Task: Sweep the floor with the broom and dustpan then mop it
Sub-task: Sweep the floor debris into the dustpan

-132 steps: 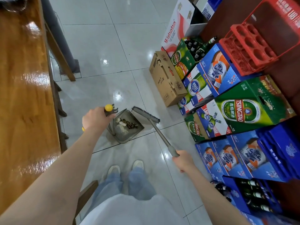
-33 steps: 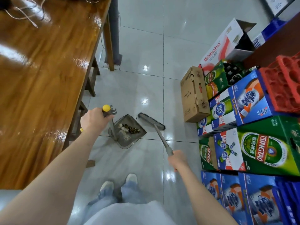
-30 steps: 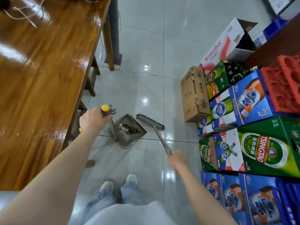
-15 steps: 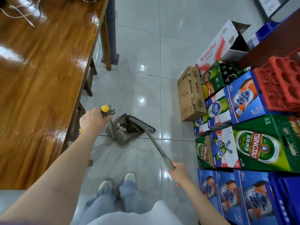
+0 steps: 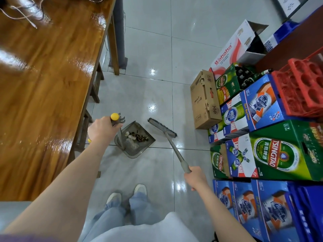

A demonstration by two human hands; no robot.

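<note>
A grey dustpan (image 5: 139,147) stands on the glossy tiled floor (image 5: 148,95) with a small pile of brown and white debris (image 5: 137,136) inside it. My left hand (image 5: 102,131) grips the top of its upright handle, which ends in a yellow knob. My right hand (image 5: 195,177) holds the end of the grey broom (image 5: 174,147) handle. The broom's dark bristle head (image 5: 161,127) rests on the floor just right of the dustpan mouth, a short gap apart from it.
A polished wooden table (image 5: 45,81) with cables on it fills the left, its legs and a bench beside the dustpan. Stacked beer cartons (image 5: 272,154), a brown cardboard box (image 5: 203,103) and a red crate (image 5: 304,88) line the right. My feet (image 5: 127,193) stand on the tiles below.
The broom head was at the dustpan mouth half a second ago and has swung back out to the right. The dustpan and my left hand have stayed in place.
</note>
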